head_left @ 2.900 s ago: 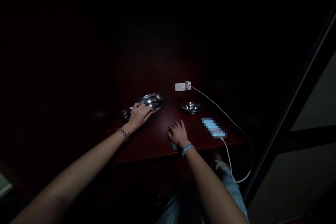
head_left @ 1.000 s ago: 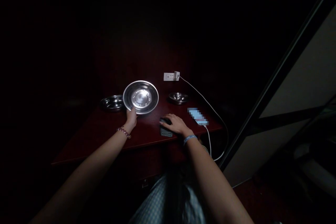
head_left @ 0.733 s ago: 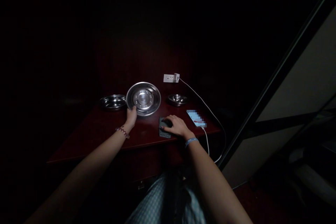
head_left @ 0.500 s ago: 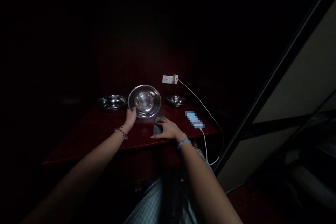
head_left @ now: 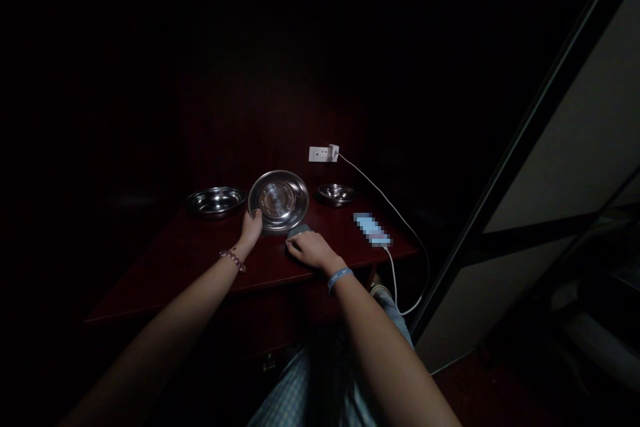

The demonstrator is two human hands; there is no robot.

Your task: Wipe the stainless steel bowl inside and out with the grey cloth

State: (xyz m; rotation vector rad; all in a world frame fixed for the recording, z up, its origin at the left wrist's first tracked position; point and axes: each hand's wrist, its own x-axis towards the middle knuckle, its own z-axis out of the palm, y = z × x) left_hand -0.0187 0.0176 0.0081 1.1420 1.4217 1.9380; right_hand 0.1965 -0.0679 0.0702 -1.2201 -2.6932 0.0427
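My left hand (head_left: 251,230) grips the rim of a shiny metal basin (head_left: 279,200), thumb on the inner side. The basin is tilted up so its inside faces me, above the dark red table (head_left: 200,260). Close in front of it, my right hand (head_left: 314,249) is closed on a grey-green cloth (head_left: 299,231), which shows past the knuckles. The hand is low over the table and apart from the basin. Part of the cloth is hidden under the fingers.
A wide metal basin (head_left: 216,202) sits at the left, a smaller metal bowl (head_left: 336,194) at the right. A lit phone (head_left: 371,229), blurred out, lies at the table's right. Its white cable (head_left: 393,187) loops from a charger in the wall socket (head_left: 320,154) past the table edge.
My right hand has closed its fingers round the cloth, which lay flat under spread fingers before. The basin stays in my left hand, its tilt slightly changed.
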